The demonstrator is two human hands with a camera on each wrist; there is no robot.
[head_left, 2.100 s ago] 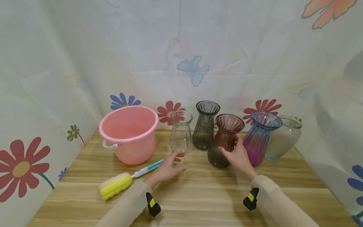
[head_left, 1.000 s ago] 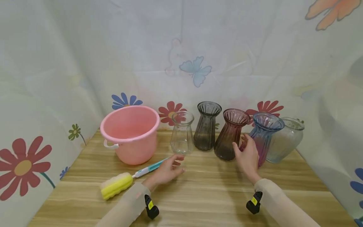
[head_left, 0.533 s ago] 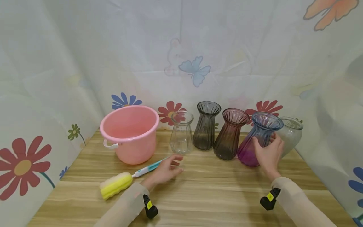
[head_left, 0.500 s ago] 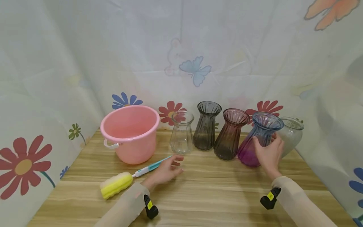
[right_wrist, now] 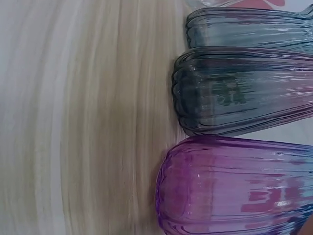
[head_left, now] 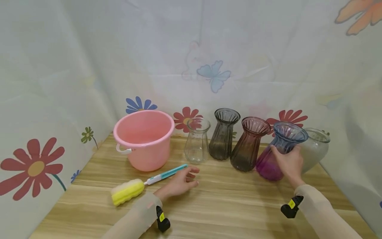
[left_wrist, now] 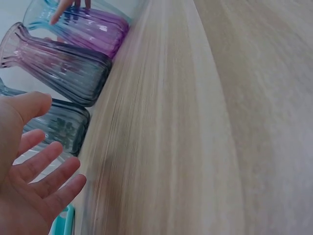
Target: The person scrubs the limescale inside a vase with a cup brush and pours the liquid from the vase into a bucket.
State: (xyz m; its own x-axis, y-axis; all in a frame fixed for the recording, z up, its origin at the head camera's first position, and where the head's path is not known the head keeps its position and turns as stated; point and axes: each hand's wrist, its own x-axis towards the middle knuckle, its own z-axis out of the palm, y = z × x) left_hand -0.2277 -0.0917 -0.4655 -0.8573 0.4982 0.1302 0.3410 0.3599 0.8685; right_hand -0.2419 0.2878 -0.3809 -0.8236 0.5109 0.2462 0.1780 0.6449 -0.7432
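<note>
My right hand (head_left: 290, 163) grips the blue-and-purple glass vase (head_left: 270, 164) at its narrow upper part, thumb in front and the other fingers partly hidden behind. That vase fills the lower right of the right wrist view, its purple base (right_wrist: 195, 186) near the wooden surface. Left of it stands a reddish-brown vase (head_left: 247, 149), then a grey one (head_left: 221, 141) and a clear one (head_left: 196, 146). My left hand (head_left: 180, 182) is beside the brush handle (head_left: 170, 172), holding nothing; its fingers are spread and relaxed in the left wrist view (left_wrist: 29, 161).
A pink bucket (head_left: 149, 152) with a white handle stands at the back left. The brush's yellow sponge head (head_left: 128, 192) lies in front of it. Behind my right hand is a frosted clear vase (head_left: 314, 149). A flower-patterned sheet (head_left: 167, 49) hangs behind the wooden table (head_left: 209, 209).
My right hand has left the reddish-brown vase, which stands further back and right than at first, and has gripped the blue-and-purple vase. The left hand has hardly moved; the head view has shifted slightly.
</note>
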